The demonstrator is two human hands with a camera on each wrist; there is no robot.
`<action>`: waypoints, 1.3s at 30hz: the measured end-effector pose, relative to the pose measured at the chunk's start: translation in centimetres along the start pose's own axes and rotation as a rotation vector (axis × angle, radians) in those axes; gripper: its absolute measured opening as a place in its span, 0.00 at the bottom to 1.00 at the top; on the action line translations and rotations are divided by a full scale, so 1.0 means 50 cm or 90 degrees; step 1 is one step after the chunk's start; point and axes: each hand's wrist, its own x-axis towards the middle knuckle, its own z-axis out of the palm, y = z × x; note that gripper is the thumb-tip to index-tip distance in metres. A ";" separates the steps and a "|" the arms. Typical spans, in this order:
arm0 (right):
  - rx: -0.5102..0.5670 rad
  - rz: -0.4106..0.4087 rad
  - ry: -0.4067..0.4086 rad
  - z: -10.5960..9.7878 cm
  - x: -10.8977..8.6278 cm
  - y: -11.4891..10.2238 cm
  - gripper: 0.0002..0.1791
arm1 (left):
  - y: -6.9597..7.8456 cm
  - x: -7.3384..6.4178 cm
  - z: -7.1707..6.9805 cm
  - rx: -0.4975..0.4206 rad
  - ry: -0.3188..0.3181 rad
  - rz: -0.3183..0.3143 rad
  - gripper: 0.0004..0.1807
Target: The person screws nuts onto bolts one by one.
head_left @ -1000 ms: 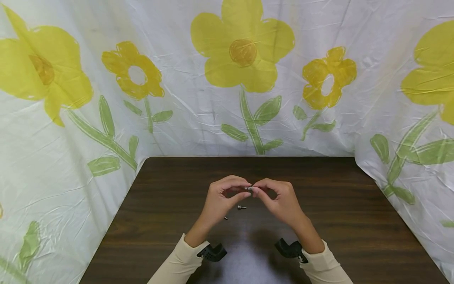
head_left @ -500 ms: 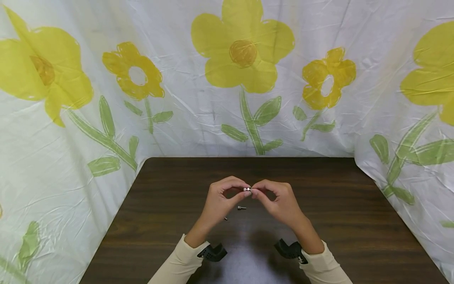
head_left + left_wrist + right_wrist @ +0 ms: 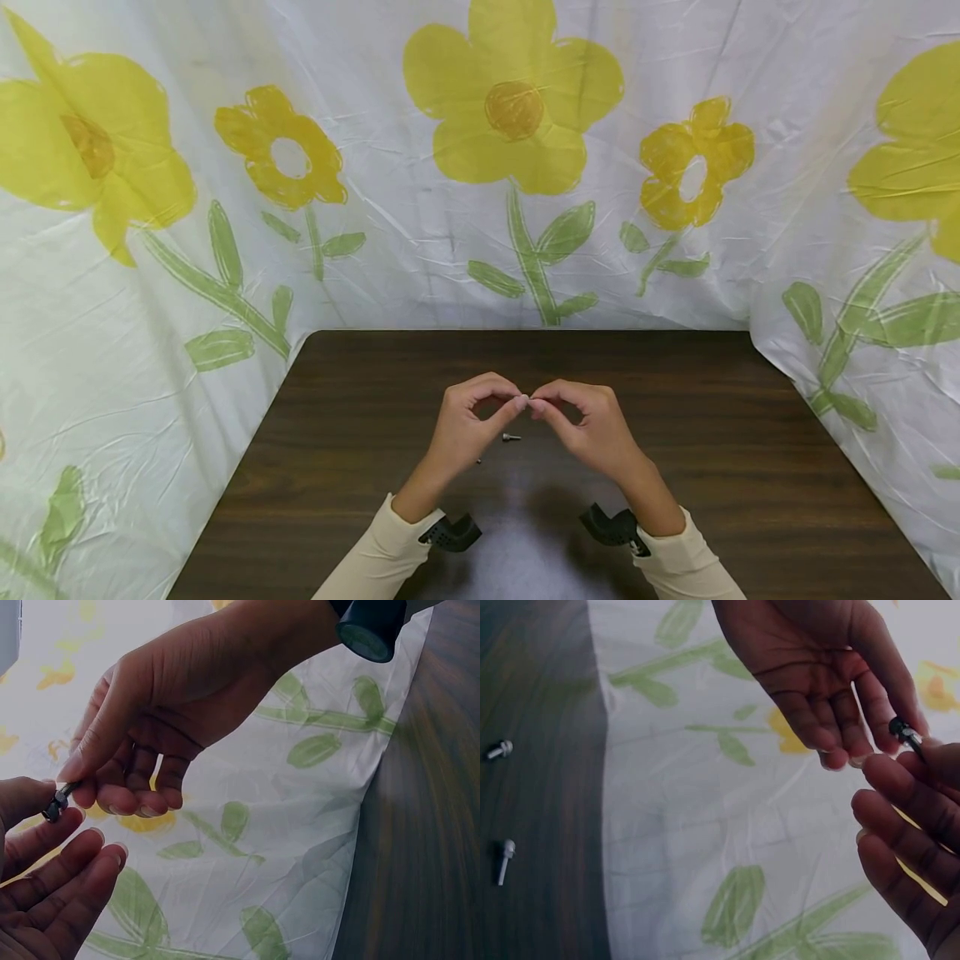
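Both hands meet over the middle of the table. A small metal bolt (image 3: 58, 802) is between their fingertips, with a shiny nut-like or washer-like piece on its shank. My left hand (image 3: 471, 423) pinches the head end between thumb and index finger. The thin end is pinched by the thumb and index finger of my right hand (image 3: 597, 429). In the right wrist view the dark bolt head (image 3: 898, 725) points toward the left hand's fingers. Fingertips hide nearly all of the bolt in the head view. The other fingers of both hands curve loosely below.
On the dark wooden table (image 3: 712, 467), a loose bolt (image 3: 512, 437) lies beneath the hands. A second loose bolt (image 3: 478, 461) lies nearer, partly hidden by the left hand. A white curtain (image 3: 390, 250) with yellow flowers surrounds the table's back and sides.
The left thumb and fingertips have shifted over the bolt, which showed between the hands before and is now mostly covered. The right hand has hardly moved, and the loose bolts lie still.
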 end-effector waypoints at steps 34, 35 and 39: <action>0.004 -0.078 0.057 -0.003 0.006 0.002 0.20 | 0.042 0.018 -0.020 -0.058 -0.034 0.061 0.12; 0.004 -0.079 0.057 -0.003 0.006 0.002 0.19 | 0.042 0.018 -0.020 -0.053 -0.030 0.059 0.12; 0.008 -0.080 0.054 -0.003 0.005 0.003 0.18 | 0.045 0.017 -0.019 -0.038 -0.020 0.050 0.10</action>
